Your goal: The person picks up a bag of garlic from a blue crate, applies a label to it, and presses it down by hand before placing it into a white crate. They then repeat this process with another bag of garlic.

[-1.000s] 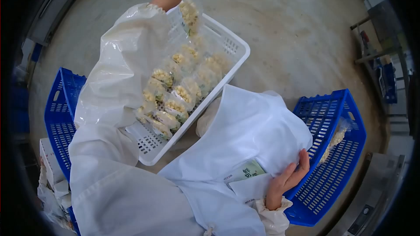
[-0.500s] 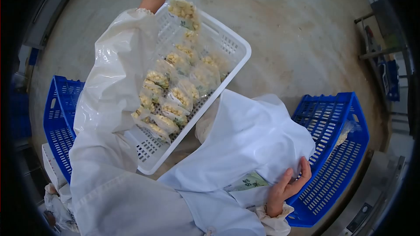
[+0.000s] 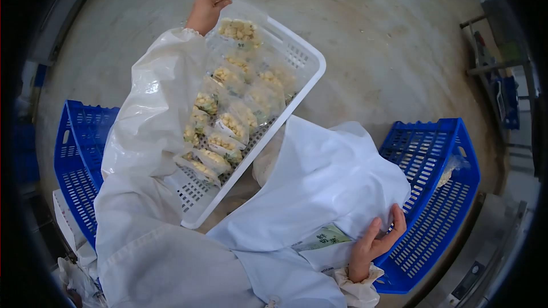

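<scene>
My left hand (image 3: pixel 208 12) is closed on the clear top edge of a bag of pale pieces (image 3: pixel 238 30) at the far end of a white perforated basket (image 3: pixel 317 64). More clear bags of similar pale pieces (image 3: pixel 231 125) stand in rows inside this basket. My right hand (image 3: pixel 374 246) lies on the pale apron (image 3: pixel 319 177) over the lap, fingers apart and nothing in them. Beside it, a green-printed packet (image 3: pixel 323 238) shows partly between folds of the apron.
A blue perforated crate (image 3: pixel 468 194) stands at the right with a clear bag (image 3: pixel 450 170) inside. Another blue crate (image 3: pixel 74 154) is at the left, partly behind the left sleeve. A metal rack (image 3: pixel 496 68) stands at the far right.
My left hand has moved down slightly, and the bag it holds has come lower, in line with the bags in the white basket. My right hand has stayed in place.
</scene>
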Available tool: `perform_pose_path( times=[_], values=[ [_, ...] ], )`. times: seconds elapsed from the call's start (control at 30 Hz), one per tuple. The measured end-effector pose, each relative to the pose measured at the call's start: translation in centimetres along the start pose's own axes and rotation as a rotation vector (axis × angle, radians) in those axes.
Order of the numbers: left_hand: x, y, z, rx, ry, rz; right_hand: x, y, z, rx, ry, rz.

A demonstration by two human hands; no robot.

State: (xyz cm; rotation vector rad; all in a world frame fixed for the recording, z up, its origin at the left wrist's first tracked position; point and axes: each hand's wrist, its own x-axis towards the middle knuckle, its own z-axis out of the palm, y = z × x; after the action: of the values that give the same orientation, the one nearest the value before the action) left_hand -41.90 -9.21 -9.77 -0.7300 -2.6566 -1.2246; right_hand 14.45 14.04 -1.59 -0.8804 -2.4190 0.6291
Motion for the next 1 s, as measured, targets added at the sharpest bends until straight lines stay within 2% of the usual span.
perform_pose_path(
  times=[0.07,0.17,0.2,0.27,0.33,0.37,0.4,0.43,0.5,0.53,0.6,0.63,0.7,0.77,0.83,0.9,0.97,1.0],
  values=[
    [0.2,-0.5,1.1,0.024,-0.039,-0.044,0.2,0.0,0.1,0.020,0.020,-0.015],
    [3.0,-9.5,5.1,-0.074,-0.029,0.053,0.4,0.1,0.9,0.076,0.032,-0.026],
    [4.3,-12.6,5.8,-0.064,-0.108,-0.011,0.4,0.3,0.6,0.069,0.046,-0.009],
    [5.4,-13.0,6.1,-0.323,-0.196,-0.042,0.7,0.6,0.3,0.061,0.030,-0.056],
    [6.5,-10.7,6.5,-0.184,-0.072,-0.029,1.0,0.3,-0.6,0.156,-0.012,-0.008],
    [7.1,-10.2,6.6,-0.029,-0.066,0.087,1.2,0.0,-1.6,0.167,-0.046,0.011],
    [5.4,-5.3,6.2,-0.065,-0.085,0.026,1.3,-0.2,-2.4,0.323,-0.067,0.098],
    [3.3,-0.9,6.1,-0.015,-0.050,0.164,1.5,-0.8,-3.4,0.485,-0.082,0.203],
    [0.2,5.7,6.0,0.024,-0.123,0.290,2.4,-2.0,-7.1,0.538,-0.130,0.354],
    [-1.9,8.6,6.1,-0.081,-0.159,0.248,2.5,-2.4,-8.9,0.641,-0.074,0.421],
    [-6.0,13.8,6.3,-0.244,-0.227,0.168,2.9,-1.2,-12.2,0.746,0.056,0.367],
    [-8.1,15.9,6.5,-0.302,-0.259,0.130,3.6,0.5,-13.8,0.742,0.127,0.251],
    [-12.2,20.2,7.0,-0.356,-0.311,0.104,5.0,4.7,-16.6,0.675,0.323,0.220],
    [-16.2,24.2,7.7,-0.356,-0.347,0.129,6.3,11.2,-18.3,0.632,0.488,0.299],
    [-20.0,27.7,8.1,-0.337,-0.389,0.181,6.2,22.2,-18.0,0.585,0.594,0.485],
    [-23.6,30.2,8.9,-0.341,-0.424,0.264,3.3,34.8,-16.0,0.329,0.449,0.653],
    [-26.1,31.8,10.2,-0.372,-0.439,0.382,0.6,41.7,-12.6,0.447,0.406,1.087],
    [-26.3,32.3,10.2,-0.320,-0.435,0.405,-1.7,47.0,-10.3,0.337,0.238,1.127]
  ],
)
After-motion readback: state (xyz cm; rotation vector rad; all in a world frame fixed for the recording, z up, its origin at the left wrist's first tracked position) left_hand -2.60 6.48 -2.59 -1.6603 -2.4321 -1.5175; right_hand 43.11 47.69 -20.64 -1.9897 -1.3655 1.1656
